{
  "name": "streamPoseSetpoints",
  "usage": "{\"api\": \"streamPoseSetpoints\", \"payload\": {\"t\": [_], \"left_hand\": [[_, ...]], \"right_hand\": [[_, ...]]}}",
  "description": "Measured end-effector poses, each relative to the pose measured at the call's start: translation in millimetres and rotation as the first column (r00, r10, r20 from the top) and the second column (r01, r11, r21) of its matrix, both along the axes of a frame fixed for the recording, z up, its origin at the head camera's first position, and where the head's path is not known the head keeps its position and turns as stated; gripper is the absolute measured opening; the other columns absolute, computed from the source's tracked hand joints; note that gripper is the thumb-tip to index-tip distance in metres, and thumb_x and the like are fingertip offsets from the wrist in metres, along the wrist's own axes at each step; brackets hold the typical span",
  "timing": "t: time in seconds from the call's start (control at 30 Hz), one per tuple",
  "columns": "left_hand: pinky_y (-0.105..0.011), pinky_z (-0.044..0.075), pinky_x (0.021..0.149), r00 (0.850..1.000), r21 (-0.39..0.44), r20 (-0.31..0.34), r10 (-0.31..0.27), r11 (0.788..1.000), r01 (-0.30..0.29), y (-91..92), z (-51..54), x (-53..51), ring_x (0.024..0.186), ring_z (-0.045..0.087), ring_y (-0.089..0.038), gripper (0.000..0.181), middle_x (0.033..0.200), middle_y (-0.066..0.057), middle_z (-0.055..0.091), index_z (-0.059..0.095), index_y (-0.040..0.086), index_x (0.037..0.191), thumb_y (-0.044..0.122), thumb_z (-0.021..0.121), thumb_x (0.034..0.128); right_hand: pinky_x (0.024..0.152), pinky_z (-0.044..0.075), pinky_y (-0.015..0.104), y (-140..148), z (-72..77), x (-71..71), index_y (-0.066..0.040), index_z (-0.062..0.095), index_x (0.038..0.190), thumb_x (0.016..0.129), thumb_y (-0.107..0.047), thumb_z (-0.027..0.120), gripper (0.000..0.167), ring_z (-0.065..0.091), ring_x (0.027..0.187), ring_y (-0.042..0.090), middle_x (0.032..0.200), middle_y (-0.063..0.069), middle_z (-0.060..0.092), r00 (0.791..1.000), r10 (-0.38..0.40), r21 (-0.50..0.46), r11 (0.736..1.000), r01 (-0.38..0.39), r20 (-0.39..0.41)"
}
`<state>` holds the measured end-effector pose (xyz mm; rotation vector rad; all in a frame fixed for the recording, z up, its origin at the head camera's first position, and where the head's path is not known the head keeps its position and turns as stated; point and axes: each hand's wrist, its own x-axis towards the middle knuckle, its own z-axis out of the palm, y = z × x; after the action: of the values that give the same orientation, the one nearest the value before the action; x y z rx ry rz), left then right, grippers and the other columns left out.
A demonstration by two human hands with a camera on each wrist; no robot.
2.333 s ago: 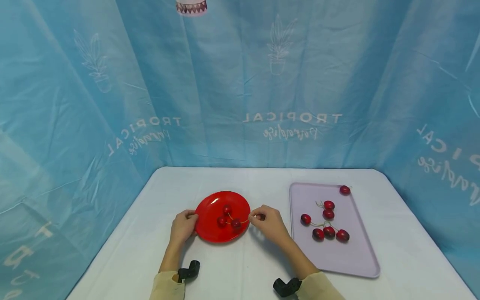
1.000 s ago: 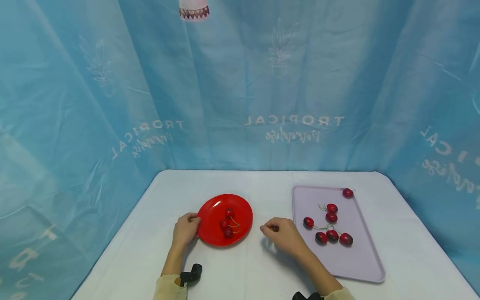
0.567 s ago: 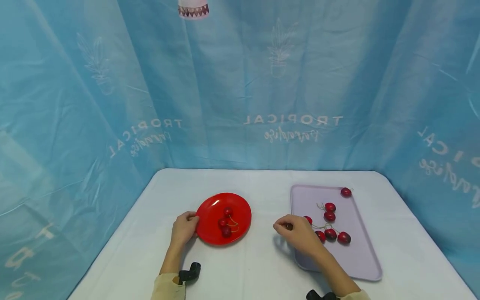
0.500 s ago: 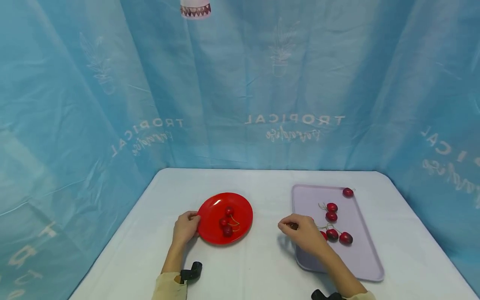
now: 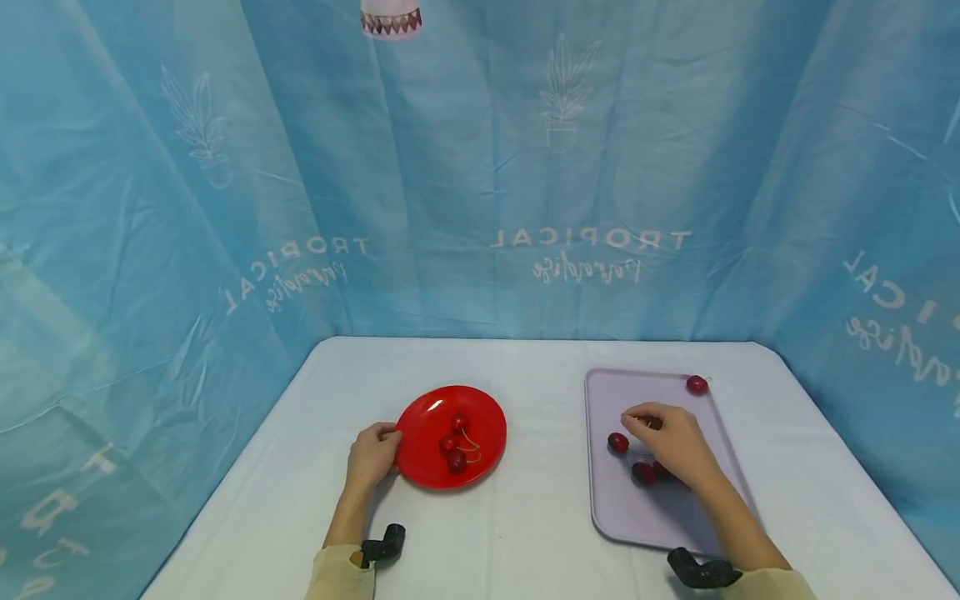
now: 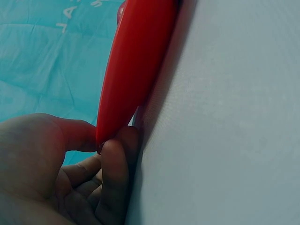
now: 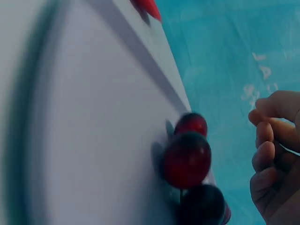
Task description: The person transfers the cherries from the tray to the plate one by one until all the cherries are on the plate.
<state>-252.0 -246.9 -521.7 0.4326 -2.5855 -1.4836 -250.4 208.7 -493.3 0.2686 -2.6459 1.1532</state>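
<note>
My left hand pinches the left rim of a red plate; in the left wrist view the thumb lies on top of the plate and fingers beneath. Three cherries with joined stems lie on the plate. My right hand hovers over the lilac tray, fingers loosely bent, thumb and index tips close together, nothing visible between them. Around and under it are cherries: one at the tray's left, others lower, partly covered by the hand. The right wrist view shows several dark red cherries beside the hand.
A single cherry sits on the tray's far right corner. Plate and tray stand apart on a white table. Blue printed curtains hang behind and at both sides.
My right hand has let go of a cherry stem at the plate and moved right, over the tray. The cherries on the plate have settled closer together. My left hand keeps its hold.
</note>
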Motion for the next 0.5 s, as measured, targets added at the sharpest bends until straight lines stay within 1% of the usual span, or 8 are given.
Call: {"api": "streamPoseSetpoints", "payload": {"t": [0.1,0.17,0.33,0.43,0.5], "left_hand": [[-0.026,0.051,0.048,1.0,0.001,0.009,-0.007,1.0,0.007,-0.5,-2.0,-1.1,0.054,0.058,-0.017,0.033,0.092,-0.012,0.065,0.061,-0.003,0.118,0.017,0.054,0.0931],[-0.026,0.051,0.048,1.0,-0.008,0.003,0.003,1.0,-0.003,-1.7,-2.5,-2.1,0.053,0.057,-0.016,0.032,0.091,-0.012,0.065,0.062,-0.003,0.117,0.017,0.054,0.0932],[-0.024,0.05,0.047,1.0,-0.014,0.001,0.01,1.0,-0.01,-3.5,0.7,-0.5,0.054,0.057,-0.016,0.031,0.091,-0.013,0.065,0.062,-0.003,0.116,0.017,0.054,0.0934],[-0.023,0.049,0.046,1.0,-0.003,0.007,-0.01,1.0,0.01,-2.1,2.3,0.9,0.055,0.058,-0.017,0.032,0.092,-0.013,0.065,0.061,-0.004,0.117,0.017,0.053,0.0933],[-0.023,0.049,0.046,1.0,0.0,0.008,-0.011,1.0,0.011,-1.0,1.9,1.2,0.055,0.058,-0.016,0.032,0.092,-0.013,0.065,0.062,-0.004,0.116,0.017,0.054,0.093]], "right_hand": [[0.068,0.05,0.033,10.7,1.8,-6.4,-0.01,0.073,0.102,0.09,-0.031,0.067,0.025,0.059,0.079,0.017,0.091,0.001,0.07,1.0,-0.02,0.003,1.0,0.02,0.021],[0.065,0.05,0.032,13.6,5.2,-10.8,-0.008,0.073,0.102,0.09,-0.031,0.067,0.026,0.058,0.077,0.018,0.09,0.002,0.069,1.0,-0.019,0.011,1.0,0.018,0.024],[0.057,0.047,0.03,15.2,12.7,-16.7,-0.005,0.073,0.101,0.09,-0.026,0.067,0.024,0.054,0.07,0.019,0.085,0.004,0.067,0.999,-0.003,0.032,0.999,0.001,0.042],[0.054,0.047,0.03,18.2,12.8,-18.7,-0.004,0.072,0.101,0.088,-0.021,0.068,0.022,0.053,0.068,0.02,0.081,0.003,0.065,0.997,-0.019,0.055,0.998,0.015,0.07],[0.053,0.046,0.03,20.6,11.5,-20.7,-0.003,0.071,0.102,0.088,-0.019,0.068,0.022,0.052,0.066,0.019,0.077,0.003,0.062,0.995,-0.022,0.075,0.997,0.015,0.094]]}}
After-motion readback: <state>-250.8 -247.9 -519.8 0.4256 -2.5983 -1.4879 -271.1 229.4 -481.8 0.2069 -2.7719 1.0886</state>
